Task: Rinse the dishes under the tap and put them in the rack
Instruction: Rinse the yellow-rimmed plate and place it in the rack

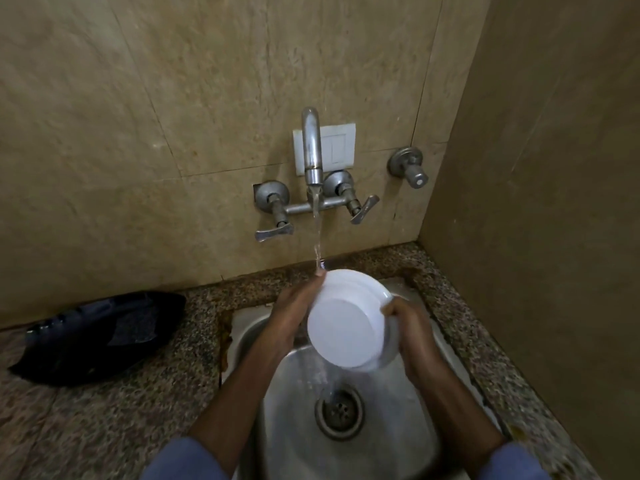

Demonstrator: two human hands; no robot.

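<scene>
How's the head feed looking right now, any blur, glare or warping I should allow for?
Head view: dim, warm light; wide-angle warping bends the wall tiles near the edges. The white plate is bright and nearly washed out, its detail lost. Both hands, left and right, look slightly soft. The dark tray on the counter is murky. The tap is sharp.

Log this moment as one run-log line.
step: rinsing | item: white plate | left hand: gripping rim | right hand: gripping rim | tap: running | over sink
</scene>
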